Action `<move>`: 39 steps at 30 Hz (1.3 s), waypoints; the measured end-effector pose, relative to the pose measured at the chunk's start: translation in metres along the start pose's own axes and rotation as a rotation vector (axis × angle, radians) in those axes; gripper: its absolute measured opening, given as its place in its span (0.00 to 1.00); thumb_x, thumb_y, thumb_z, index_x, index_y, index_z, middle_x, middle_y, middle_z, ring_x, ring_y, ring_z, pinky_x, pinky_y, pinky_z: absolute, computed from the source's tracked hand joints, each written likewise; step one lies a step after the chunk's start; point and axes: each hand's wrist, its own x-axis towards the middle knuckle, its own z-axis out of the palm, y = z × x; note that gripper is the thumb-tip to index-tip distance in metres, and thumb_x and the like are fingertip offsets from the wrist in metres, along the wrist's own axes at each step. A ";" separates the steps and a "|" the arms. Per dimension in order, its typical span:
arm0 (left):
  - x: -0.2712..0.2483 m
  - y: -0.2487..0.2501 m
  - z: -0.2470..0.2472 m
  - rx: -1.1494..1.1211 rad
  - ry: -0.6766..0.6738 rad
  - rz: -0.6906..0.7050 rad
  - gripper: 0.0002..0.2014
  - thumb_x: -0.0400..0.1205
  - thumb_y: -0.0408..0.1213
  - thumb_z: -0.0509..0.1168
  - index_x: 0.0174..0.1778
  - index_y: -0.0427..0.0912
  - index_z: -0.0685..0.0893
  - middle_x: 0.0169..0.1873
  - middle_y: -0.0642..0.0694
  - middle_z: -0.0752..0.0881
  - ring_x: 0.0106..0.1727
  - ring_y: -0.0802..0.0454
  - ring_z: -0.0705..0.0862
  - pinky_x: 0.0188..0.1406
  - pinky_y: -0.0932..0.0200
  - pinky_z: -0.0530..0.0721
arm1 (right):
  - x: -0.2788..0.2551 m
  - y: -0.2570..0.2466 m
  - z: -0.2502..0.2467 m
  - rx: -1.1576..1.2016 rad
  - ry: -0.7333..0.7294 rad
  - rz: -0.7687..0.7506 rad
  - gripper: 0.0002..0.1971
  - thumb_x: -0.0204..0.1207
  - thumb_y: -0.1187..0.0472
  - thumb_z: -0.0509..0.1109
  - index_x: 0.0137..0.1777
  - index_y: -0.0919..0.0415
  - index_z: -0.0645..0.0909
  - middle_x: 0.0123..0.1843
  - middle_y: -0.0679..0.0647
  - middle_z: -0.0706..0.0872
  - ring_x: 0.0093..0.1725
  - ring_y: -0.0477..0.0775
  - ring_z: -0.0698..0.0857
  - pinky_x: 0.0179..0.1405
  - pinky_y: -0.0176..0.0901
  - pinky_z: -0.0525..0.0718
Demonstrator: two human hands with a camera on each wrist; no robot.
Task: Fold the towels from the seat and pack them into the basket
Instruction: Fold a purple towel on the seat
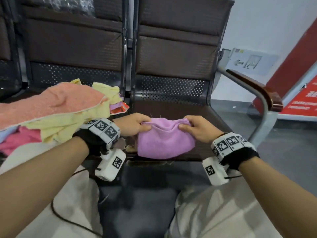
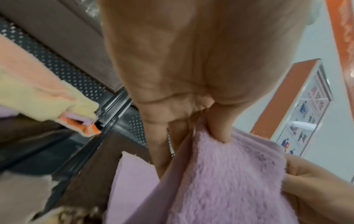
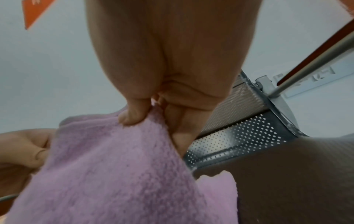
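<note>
A purple towel lies folded over on the front of the brown seat, its far edge lifted. My left hand pinches the towel's far left corner between thumb and fingers. My right hand pinches the far right corner. In the left wrist view the thumb presses into the fluffy purple towel and the fingers lie under the fold. The right wrist view shows the same pinch on the purple towel, with my left hand at the other side. No basket is in view.
A loose pile of towels sits on the left seat: an orange one on top, yellow ones and a pink one beneath. A metal armrest bounds the right seat. The seat backs rise behind.
</note>
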 end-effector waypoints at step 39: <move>0.030 -0.066 0.075 -0.101 0.238 -0.211 0.23 0.68 0.43 0.79 0.58 0.51 0.84 0.58 0.54 0.81 0.61 0.59 0.78 0.68 0.63 0.71 | 0.006 0.041 0.074 -0.064 0.042 0.150 0.16 0.70 0.73 0.70 0.56 0.59 0.87 0.58 0.54 0.87 0.60 0.53 0.83 0.56 0.24 0.68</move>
